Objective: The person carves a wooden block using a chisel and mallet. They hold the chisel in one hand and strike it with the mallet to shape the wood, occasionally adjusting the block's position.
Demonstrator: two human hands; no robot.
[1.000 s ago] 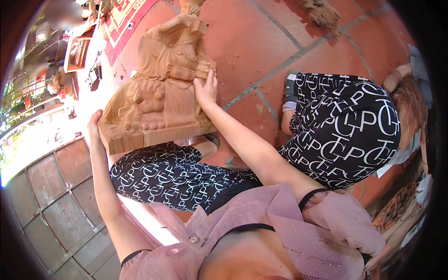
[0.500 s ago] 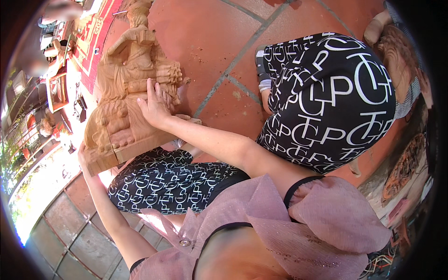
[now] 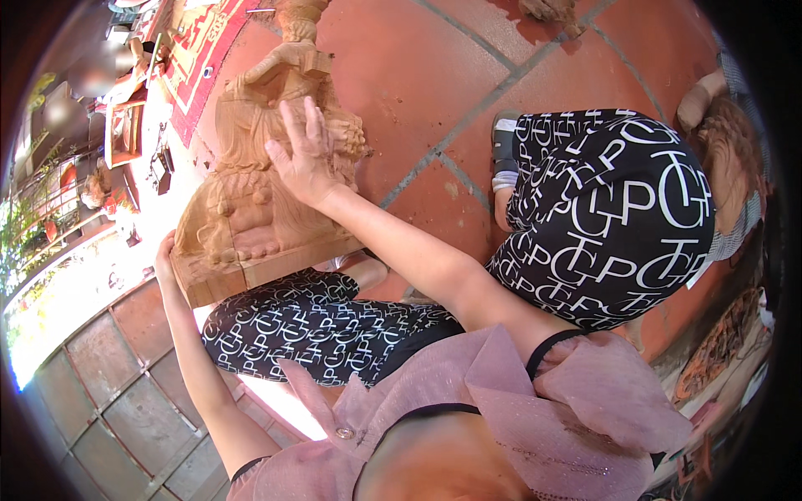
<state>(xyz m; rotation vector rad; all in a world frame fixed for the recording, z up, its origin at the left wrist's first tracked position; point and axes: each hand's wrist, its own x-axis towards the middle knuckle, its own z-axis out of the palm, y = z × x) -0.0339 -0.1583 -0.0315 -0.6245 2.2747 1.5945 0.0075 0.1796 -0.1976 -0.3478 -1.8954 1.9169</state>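
A large carved wooden statue (image 3: pixel 251 204) with draped folds and a flat block base (image 3: pixel 276 265) lies in front of me, its narrower top away from me. My left hand (image 3: pixel 165 257) grips the left edge of the base, and some of its fingers are hidden behind the wood. Over the statue's middle is my right hand (image 3: pixel 305 159), palm toward the carving and fingers spread. I cannot tell whether that palm touches the wood. My leg in black patterned trousers (image 3: pixel 334 321) is below the base.
Red floor tiles (image 3: pixel 418 75) with wood crumbs surround the statue. A brown carved piece (image 3: pixel 551 12) lies at the far edge. On the far left are a red patterned mat (image 3: pixel 209 71) and a wooden box (image 3: pixel 125 134). Another carved piece (image 3: pixel 727 334) stands at the right.
The whole view has shifted, so the statue appears farther right. My right hand has moved slightly up the carving, its fingers more raised and spread. My left hand stays at the base edge.
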